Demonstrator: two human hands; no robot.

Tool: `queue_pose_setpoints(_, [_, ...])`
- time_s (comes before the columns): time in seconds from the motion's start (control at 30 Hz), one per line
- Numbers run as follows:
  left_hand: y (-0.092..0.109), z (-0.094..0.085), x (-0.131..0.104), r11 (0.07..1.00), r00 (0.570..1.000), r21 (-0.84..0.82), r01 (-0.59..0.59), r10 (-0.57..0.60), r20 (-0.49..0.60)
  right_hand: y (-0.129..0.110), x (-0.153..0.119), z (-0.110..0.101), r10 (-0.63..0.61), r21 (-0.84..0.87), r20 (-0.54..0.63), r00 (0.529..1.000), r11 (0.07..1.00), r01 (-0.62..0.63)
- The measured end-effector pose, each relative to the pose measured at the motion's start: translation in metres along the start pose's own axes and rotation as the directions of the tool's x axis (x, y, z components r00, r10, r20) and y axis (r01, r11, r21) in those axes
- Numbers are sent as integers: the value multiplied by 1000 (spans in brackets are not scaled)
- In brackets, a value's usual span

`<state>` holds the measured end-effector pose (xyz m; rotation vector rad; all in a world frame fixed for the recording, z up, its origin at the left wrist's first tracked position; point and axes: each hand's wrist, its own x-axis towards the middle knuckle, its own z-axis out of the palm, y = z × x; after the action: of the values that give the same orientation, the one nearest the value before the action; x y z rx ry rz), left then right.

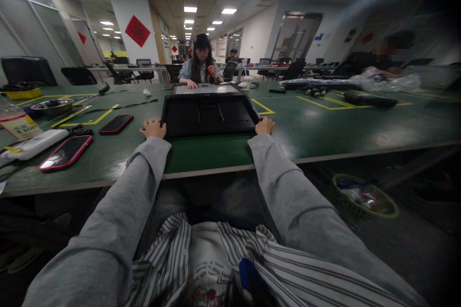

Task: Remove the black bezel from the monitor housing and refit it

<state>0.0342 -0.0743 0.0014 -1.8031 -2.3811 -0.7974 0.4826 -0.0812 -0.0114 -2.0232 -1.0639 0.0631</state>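
Note:
A shallow black rectangular tray-like panel (180,114) lies on the green table, its recessed inside facing up, with two thin light strips near its middle. At its near left corner is my left hand (153,128), fingers curled against the edge. My right hand (265,125) holds the near right corner in the same way. Just beyond the black panel, a flat grey panel (216,88) lies in front of a person seated across the table. One of that person's hands rests on the grey panel; the other is raised with something orange.
Two red-edged phones (115,124), a white power strip-like object (41,145), a bottle (18,122) and a metal bowl (52,106) are at the left. Clear plastic wrap (385,81) and dark items lie at the right. Below the table's right side stands a basket (364,196).

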Motion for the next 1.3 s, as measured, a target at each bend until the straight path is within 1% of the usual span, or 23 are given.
queue_pose_setpoints(0.17, [2,-2,-2,1000,1000,-11,26,-26,-9,-1,-1,0,1,10,-21,1000,1000,-1])
queue_pose_setpoints(0.27, [2,-2,-2,999,1000,-45,16,-17,-22,-1,1,1,-8,2,-28,1000,1000,8])
queue_pose_setpoints(0.47, [-2,0,3,995,999,-94,-21,23,24,-1,4,1,-32,0,-82,996,999,33])
queue_pose_setpoints(0.6, [-3,0,5,995,999,-100,-28,31,33,-1,4,1,-47,-6,-102,994,999,47])
queue_pose_setpoints(0.67, [-3,-1,5,995,999,-94,-29,32,37,-1,3,2,-56,-14,-86,995,998,55])
queue_pose_setpoints(0.87, [-1,-3,2,996,999,-88,-34,37,33,3,4,5,-59,-21,29,998,998,59])
queue_pose_setpoints(1.0, [-1,-2,1,995,1000,-98,-29,30,9,5,6,4,-58,-9,44,997,998,58])
queue_pose_setpoints(1.13, [-1,-3,0,995,999,-101,-23,26,27,5,6,3,-42,9,48,998,999,42])
queue_pose_setpoints(1.2, [-1,-4,0,995,999,-102,-19,23,35,4,5,2,-33,10,29,999,999,33])
queue_pose_setpoints(1.23, [-1,-4,0,994,999,-104,-19,23,38,3,5,1,-29,6,-1,1000,1000,29])
queue_pose_setpoints(1.3, [-1,-5,1,994,999,-103,-19,23,43,0,3,0,-31,-7,-101,994,999,31])
